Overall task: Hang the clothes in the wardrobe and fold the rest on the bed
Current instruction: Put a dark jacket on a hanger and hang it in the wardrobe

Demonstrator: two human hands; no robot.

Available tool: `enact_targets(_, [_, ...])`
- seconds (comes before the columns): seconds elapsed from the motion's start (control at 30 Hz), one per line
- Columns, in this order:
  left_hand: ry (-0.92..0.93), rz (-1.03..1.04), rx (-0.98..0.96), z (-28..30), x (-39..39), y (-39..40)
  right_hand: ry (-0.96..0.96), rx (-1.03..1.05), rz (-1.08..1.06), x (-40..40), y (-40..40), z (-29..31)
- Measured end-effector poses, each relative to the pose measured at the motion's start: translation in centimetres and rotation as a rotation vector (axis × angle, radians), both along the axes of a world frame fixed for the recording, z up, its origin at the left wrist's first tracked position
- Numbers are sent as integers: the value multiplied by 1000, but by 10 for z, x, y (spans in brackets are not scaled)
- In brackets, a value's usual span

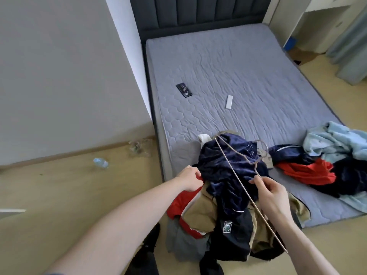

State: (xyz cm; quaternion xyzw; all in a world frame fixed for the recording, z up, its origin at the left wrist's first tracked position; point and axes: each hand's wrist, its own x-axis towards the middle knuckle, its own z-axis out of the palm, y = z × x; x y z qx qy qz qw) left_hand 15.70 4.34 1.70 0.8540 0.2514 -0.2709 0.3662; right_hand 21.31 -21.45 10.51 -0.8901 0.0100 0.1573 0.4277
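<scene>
A heap of clothes hangs over the bed's near corner: a dark navy velvet garment on top, with red, tan, grey and black pieces under it. A thin beige wire hanger lies across the navy garment, its hook toward the bed. My right hand pinches the hanger's wire near its neck. My left hand grips the edge of the pile at the navy and red cloth. A second pile of light blue, red and dark clothes lies on the mattress at the right.
The grey quilted mattress carries a black phone and a white remote. A plastic bottle and crumpled wrap lie on the wooden floor by the wall. White shelving and a curtain stand at the back right.
</scene>
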Motion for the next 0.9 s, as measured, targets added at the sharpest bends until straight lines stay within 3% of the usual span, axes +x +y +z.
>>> enact_targets(0.3, [79, 97, 26, -108, 117, -63, 27, 15, 130, 109, -31, -88])
enact_targets(0.53, [305, 53, -91, -175, 147, -74, 45, 23, 166, 139, -41, -136])
enact_targets(0.6, [294, 21, -34, -180, 142, -75, 55, 22, 171, 138, -43, -138])
enact_targets(0.73, [90, 125, 147, -190, 142, -64, 67, 28, 203, 142, -34, -147])
enact_targets(0.9, [201, 51, 114, -209, 143, -64, 47, 3, 245, 144, -28, -168])
